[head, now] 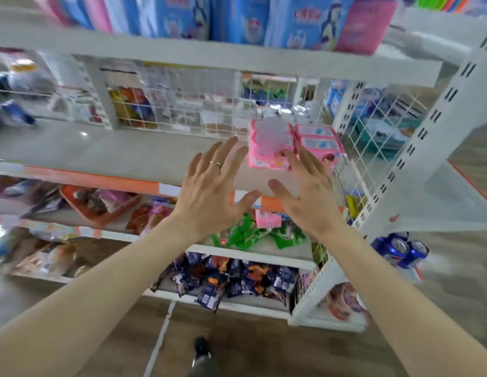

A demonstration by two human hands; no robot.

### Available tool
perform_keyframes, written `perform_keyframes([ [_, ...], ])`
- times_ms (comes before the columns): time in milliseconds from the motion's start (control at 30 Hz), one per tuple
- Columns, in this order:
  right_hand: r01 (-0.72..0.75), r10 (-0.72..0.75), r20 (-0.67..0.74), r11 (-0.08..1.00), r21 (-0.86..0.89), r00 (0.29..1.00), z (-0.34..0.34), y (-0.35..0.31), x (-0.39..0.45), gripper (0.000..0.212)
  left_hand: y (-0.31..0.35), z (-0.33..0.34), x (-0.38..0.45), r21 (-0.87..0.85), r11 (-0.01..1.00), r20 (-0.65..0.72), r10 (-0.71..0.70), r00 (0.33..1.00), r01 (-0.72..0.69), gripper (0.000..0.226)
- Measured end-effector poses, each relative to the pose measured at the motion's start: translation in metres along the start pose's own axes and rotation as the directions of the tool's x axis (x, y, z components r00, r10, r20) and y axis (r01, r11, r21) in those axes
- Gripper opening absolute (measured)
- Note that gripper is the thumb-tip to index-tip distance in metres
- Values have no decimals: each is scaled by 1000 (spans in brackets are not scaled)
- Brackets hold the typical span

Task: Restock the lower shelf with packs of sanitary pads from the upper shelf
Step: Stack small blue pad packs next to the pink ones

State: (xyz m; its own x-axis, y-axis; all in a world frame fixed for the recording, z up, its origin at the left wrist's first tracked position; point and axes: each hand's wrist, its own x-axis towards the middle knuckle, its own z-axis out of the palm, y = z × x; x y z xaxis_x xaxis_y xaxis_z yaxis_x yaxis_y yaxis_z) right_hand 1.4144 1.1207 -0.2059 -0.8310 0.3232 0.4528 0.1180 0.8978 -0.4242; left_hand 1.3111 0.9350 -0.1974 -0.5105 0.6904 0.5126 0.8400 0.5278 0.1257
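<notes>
Nearest, left hand [209, 191] and right hand [305, 197] both spread wide, fingers straight, holding nothing, raised before the lower shelf [114, 151]. Just beyond the right fingertips, pink pad packs [291, 148] sit at that shelf's right end. Farther up, blue and pink packs [237, 17] line the upper shelf [182, 50].

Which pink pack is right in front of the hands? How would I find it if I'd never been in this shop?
Find the wide grey shelf with the orange strip along its front edge. At its right end, by the white wire side panel, stand a few pink packs. The one you want is the pink pack nearest the left, between the open left hand and right hand; its front is blurred, while its neighbours have blue patches.
</notes>
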Motion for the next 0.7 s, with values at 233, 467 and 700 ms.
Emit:
perform_keyframes([
  [233,214,-195,-181,973,90,964,-46,-58,25,70,-12,-86,5,37,999,-156,-25,988,31,78],
  [467,334,-298,-267,938,97,916,-55,-112,68,68,-63,-138,9,5,994,-272,-104,957,110,79],
  [700,336,-295,-277,935,115,915,-5,-160,119,67,-147,-142,12,-63,991,-297,-129,946,116,78],
])
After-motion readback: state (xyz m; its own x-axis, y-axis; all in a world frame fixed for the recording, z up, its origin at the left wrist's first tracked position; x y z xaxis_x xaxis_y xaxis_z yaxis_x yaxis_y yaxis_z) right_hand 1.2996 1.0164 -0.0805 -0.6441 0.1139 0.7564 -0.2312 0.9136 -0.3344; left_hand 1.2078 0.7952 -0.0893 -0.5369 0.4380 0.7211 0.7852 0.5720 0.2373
